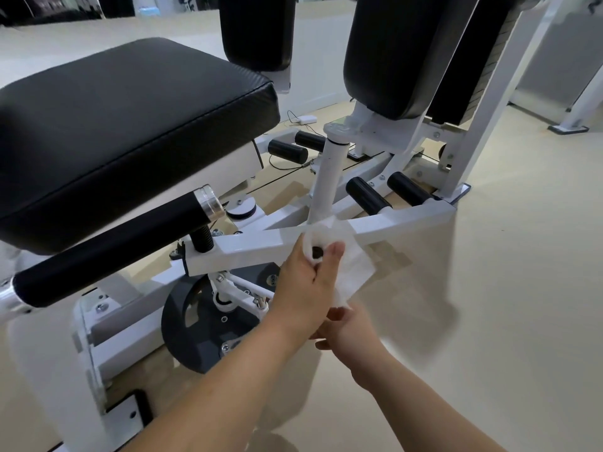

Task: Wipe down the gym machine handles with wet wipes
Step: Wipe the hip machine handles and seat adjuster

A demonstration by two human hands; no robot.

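A white wet wipe (354,267) is wrapped over the black knob at the near end of a white adjustment lever (329,177) on the gym machine. My left hand (303,282) grips the wipe around that knob, thumb on the right side. The loose tail of the wipe hangs down to my right hand (352,331), which pinches its lower end just beneath my left wrist. A long black padded handle (114,246) with silver end caps lies to the left, below the black seat (124,125); neither hand touches it.
The white frame bar (248,249) crosses under the lever. Black foot rollers (367,195) and an upright black pad (388,53) stand behind. A dark round plate (195,327) sits low by the frame. Beige floor (505,288) stretches to the right.
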